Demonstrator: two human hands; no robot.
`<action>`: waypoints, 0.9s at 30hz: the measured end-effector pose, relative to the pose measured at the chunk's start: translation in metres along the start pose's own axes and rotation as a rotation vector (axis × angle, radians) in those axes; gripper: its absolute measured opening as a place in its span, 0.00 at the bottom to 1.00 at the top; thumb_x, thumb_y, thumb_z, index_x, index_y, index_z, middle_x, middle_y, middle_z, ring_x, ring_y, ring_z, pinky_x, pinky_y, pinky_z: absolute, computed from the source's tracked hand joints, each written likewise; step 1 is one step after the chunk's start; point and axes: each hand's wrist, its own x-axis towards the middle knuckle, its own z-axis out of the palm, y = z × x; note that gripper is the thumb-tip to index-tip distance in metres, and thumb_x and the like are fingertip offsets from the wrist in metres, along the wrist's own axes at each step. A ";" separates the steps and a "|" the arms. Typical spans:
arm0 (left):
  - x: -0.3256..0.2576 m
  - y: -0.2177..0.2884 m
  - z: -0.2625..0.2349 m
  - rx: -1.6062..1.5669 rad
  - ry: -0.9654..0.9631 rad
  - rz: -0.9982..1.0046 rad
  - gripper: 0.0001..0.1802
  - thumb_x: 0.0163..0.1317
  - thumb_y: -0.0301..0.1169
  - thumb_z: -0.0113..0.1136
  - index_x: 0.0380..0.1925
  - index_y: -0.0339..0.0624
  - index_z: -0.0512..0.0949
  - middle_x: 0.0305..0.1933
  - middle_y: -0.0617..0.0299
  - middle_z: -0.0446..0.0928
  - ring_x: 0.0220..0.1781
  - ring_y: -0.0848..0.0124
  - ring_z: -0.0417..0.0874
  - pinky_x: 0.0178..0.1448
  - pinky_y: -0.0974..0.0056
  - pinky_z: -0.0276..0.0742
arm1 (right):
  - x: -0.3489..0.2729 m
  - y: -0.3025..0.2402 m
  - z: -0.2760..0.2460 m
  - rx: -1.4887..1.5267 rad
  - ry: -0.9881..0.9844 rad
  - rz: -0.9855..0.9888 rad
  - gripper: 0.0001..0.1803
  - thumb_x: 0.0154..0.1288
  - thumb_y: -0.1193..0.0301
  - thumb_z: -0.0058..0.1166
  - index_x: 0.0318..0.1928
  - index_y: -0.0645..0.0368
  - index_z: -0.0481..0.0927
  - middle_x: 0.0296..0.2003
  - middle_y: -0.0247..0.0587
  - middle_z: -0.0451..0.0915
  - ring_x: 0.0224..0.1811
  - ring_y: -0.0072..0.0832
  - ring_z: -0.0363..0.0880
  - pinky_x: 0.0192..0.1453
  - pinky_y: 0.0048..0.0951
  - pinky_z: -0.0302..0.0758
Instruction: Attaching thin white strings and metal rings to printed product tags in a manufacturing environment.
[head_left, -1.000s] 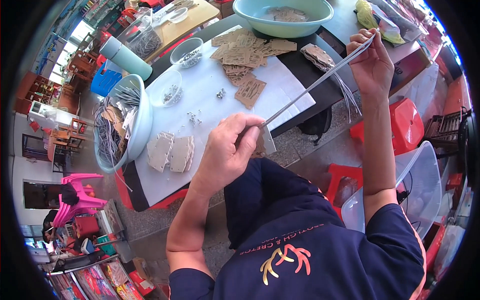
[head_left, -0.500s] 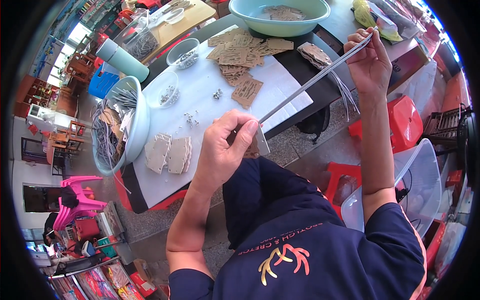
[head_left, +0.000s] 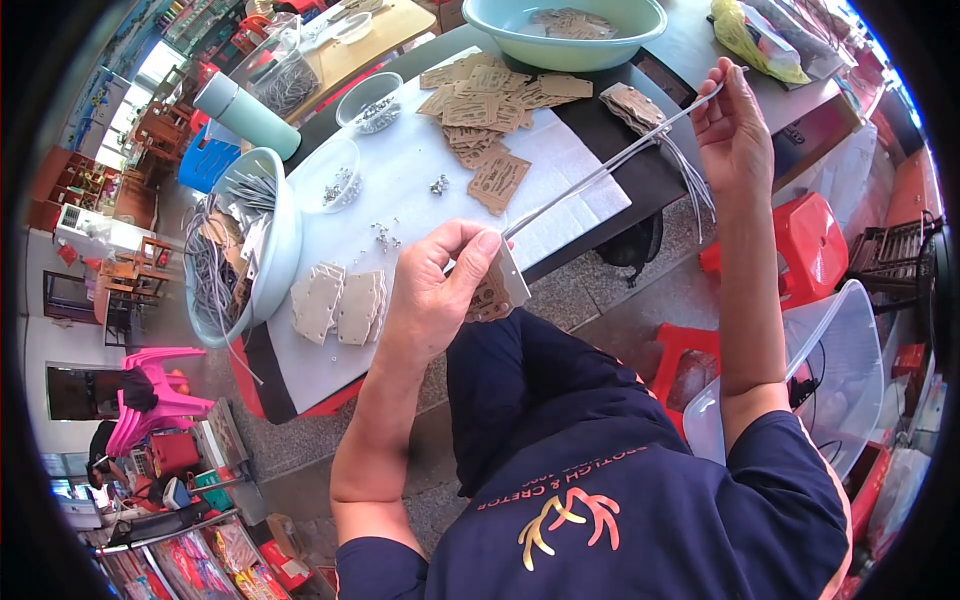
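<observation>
The left hand (head_left: 432, 290) pinches a small brown cardboard tag (head_left: 497, 290) above the near edge of the white-covered desk (head_left: 420, 215) — fingers clenched on it. The right hand (head_left: 732, 130), raised higher, grips the far end of thin pale grey cords (head_left: 610, 165) — they stretch taut to the tag.

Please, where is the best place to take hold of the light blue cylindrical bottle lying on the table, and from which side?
Probably at the middle of the light blue cylindrical bottle, coming from above. It lies tilted on its side beside the pale blue plastic basin and the clear round bowl, so its long smooth barrel is bare on top, while its ends are crowded. Fingers should close across the barrel, not along it.
</observation>
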 end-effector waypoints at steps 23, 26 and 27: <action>-0.014 0.013 -0.005 0.494 -0.285 0.428 0.04 0.65 0.25 0.62 0.31 0.39 0.78 0.28 0.60 0.75 0.33 0.61 0.76 0.48 0.60 0.67 | 0.021 -0.033 -0.012 0.410 -0.959 0.235 0.28 0.82 0.49 0.38 0.43 0.58 0.83 0.28 0.29 0.70 0.29 0.18 0.62 0.33 0.19 0.63; -0.014 0.021 -0.006 0.507 -0.370 0.455 0.05 0.62 0.25 0.65 0.30 0.41 0.77 0.29 0.63 0.77 0.33 0.62 0.77 0.49 0.61 0.66 | 0.027 -0.041 -0.018 0.371 -0.689 0.202 0.25 0.82 0.52 0.41 0.44 0.60 0.82 0.28 0.31 0.72 0.29 0.19 0.65 0.32 0.20 0.65; -0.014 0.021 -0.006 0.522 -0.410 0.480 0.06 0.61 0.26 0.65 0.29 0.41 0.77 0.29 0.63 0.78 0.33 0.63 0.77 0.48 0.61 0.65 | 0.031 -0.042 -0.022 0.367 -0.688 0.199 0.25 0.82 0.52 0.41 0.44 0.60 0.82 0.28 0.31 0.72 0.29 0.19 0.65 0.32 0.20 0.65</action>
